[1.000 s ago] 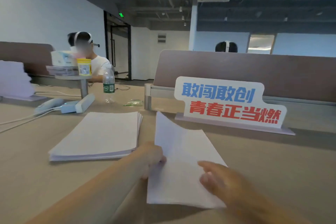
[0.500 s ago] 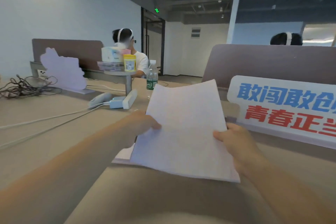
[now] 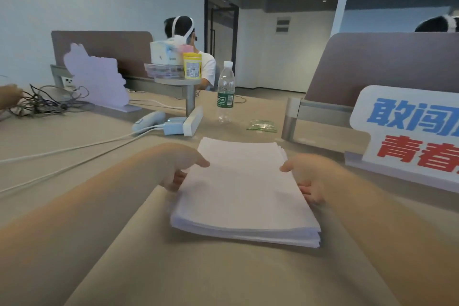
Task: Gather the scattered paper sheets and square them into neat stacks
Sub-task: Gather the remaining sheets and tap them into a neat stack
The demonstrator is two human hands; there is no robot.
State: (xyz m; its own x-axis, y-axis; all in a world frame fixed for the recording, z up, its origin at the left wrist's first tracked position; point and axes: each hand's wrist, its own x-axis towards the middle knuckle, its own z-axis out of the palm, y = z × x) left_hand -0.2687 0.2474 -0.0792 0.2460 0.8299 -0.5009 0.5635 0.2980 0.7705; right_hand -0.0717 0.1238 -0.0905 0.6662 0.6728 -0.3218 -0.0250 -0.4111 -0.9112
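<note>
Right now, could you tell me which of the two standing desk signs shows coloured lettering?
The white sign at the right edge: it bears blue and red characters, while the lilac sign at the left shows a plain face.

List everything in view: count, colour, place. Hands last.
stack: 1, white, table centre, between the hands
table: 1, beige, under everything
bottle: 1, clear, green label, behind stack
packet: 1, green, right of bottle
sign: 1, white, blue and red characters, right
cutout: 1, lilac, far left
cables: tangle, dark, left of cutout
cords: 2, white, across table's left
jar: 1, yellow, on raised shelf
box: 1, white, beside jar
dividers: 2, brown, back left and right
person: 1, white shirt, behind jar
head: 1, dark hair, behind right divider
left hand: 1, holds stack's left edge, thumb on top
right hand: 1, holds stack's right edge, thumb on top
</note>
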